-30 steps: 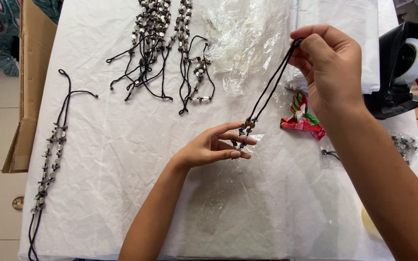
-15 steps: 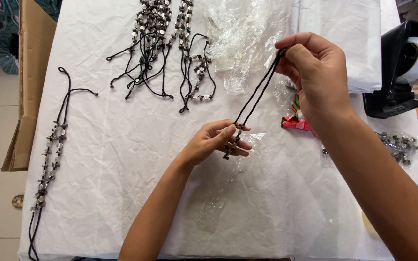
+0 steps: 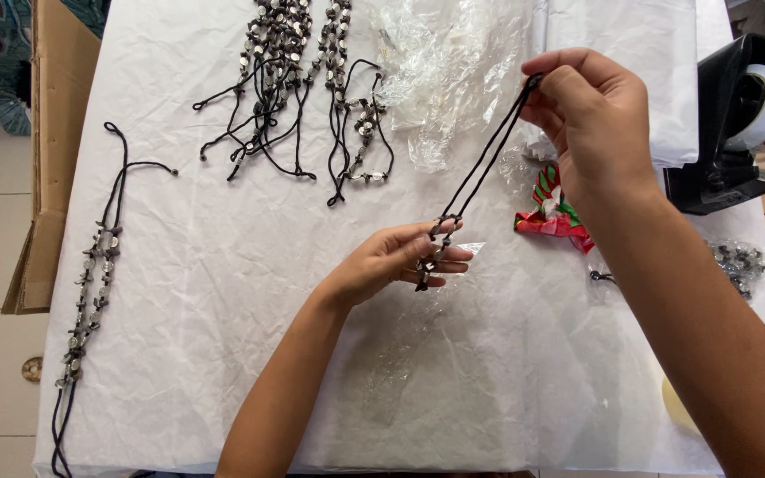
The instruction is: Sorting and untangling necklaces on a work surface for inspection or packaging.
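My right hand (image 3: 591, 133) is raised over the far right part of the table, thumb and forefinger pinched shut on the looped upper end of a black cord necklace strung with small silver and dark beads (image 3: 480, 173). The doubled cord runs taut and slanting down to my left hand (image 3: 400, 261), whose fingers are closed around the beaded lower section; a short beaded end hangs just below those fingers. The necklace is thus held clear of the surface, stretched between both hands above the middle of the white crumpled paper table covering (image 3: 223, 292). A flat clear plastic sleeve (image 3: 418, 354) lies on the covering beneath and near my left hand. Just beyond the left hand, near my right wrist, lies a red, green and white ribbon bow (image 3: 552, 217). At the far edge rests a bundle of similar beaded black cord necklaces (image 3: 294, 80), beside a heap of crumpled clear plastic wrap (image 3: 449, 80). One further beaded cord necklace (image 3: 95, 283) lies lengthwise along the left edge. A black tape dispenser with a white roll (image 3: 741, 124) stands at the right. A brown cardboard box (image 3: 42, 177) stands off the table's left side.
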